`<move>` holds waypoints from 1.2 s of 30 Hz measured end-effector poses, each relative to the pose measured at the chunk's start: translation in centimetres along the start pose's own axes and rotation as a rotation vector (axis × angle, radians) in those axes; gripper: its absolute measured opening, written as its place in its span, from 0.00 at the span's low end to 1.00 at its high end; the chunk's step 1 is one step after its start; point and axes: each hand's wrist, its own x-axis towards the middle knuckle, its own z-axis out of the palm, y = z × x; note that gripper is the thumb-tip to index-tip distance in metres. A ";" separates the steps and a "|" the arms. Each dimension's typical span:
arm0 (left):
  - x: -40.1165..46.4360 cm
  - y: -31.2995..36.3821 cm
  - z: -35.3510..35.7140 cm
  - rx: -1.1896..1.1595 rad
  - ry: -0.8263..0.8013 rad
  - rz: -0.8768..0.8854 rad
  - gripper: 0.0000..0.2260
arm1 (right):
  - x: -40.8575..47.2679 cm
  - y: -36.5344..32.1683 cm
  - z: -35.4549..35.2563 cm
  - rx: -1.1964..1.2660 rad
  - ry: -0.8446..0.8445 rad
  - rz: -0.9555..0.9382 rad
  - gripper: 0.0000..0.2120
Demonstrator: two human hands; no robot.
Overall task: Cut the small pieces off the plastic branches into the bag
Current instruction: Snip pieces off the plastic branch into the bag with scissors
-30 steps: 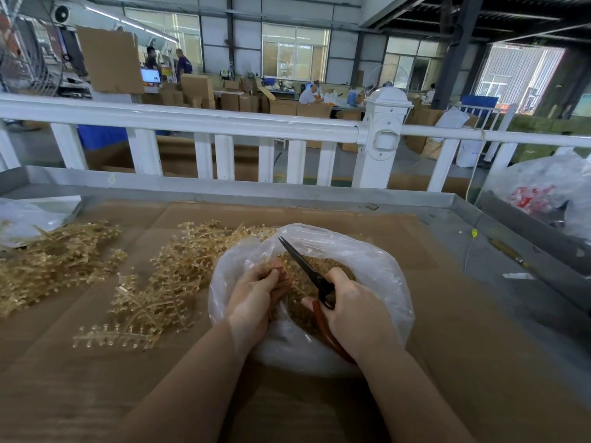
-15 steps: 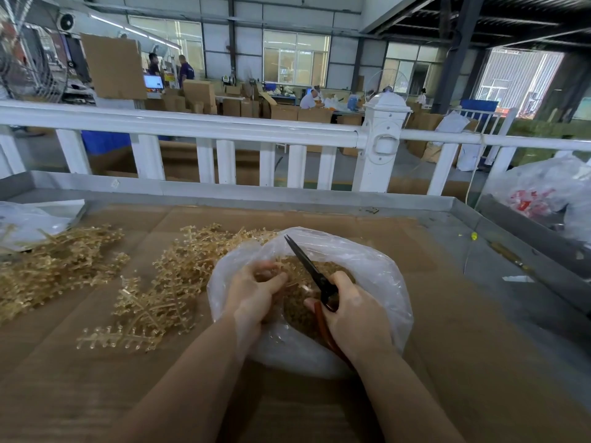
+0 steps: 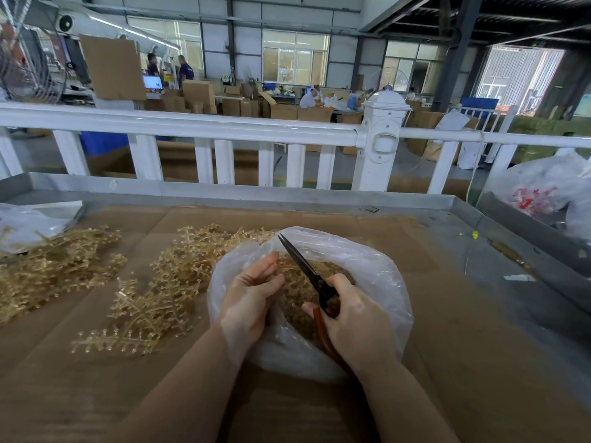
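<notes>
A clear plastic bag [image 3: 377, 276] stands open on the cardboard-covered table, partly filled with small tan cut pieces [image 3: 300, 302]. My left hand [image 3: 252, 292] is over the bag's left side and pinches a thin tan plastic branch [image 3: 286, 266] at its fingertips. My right hand [image 3: 355, 318] grips scissors [image 3: 303, 266] with reddish-brown handles; the dark blades point up and left, beside the branch. Whether the blades are closed is hard to tell.
Tan plastic branches lie in a pile [image 3: 160, 289] left of the bag and another heap [image 3: 48, 266] at the far left. A clear bag [image 3: 28, 222] sits at the left edge, another bag [image 3: 550, 193] at the right. A white railing [image 3: 224, 129] runs behind the table.
My left hand has opened slightly and lifted its fingers, now pinching a branch near the blades. The scissors stay about where they were, the view has shifted a little.
</notes>
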 end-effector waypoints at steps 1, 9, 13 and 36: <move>0.0 -0.1 -0.1 0.003 -0.001 0.008 0.19 | 0.0 0.0 0.0 -0.004 0.004 -0.006 0.19; -0.4 -0.4 -0.2 -0.042 0.005 0.109 0.24 | -0.4 -0.2 -0.2 -0.001 -0.031 -0.036 0.22; -0.5 -0.4 -0.2 -0.107 0.018 0.146 0.22 | -0.4 -0.1 -0.3 -0.011 -0.096 -0.070 0.22; -1.1 0.1 0.1 -0.212 0.143 0.188 0.20 | -0.3 -0.1 -0.3 -0.057 -0.185 -0.107 0.24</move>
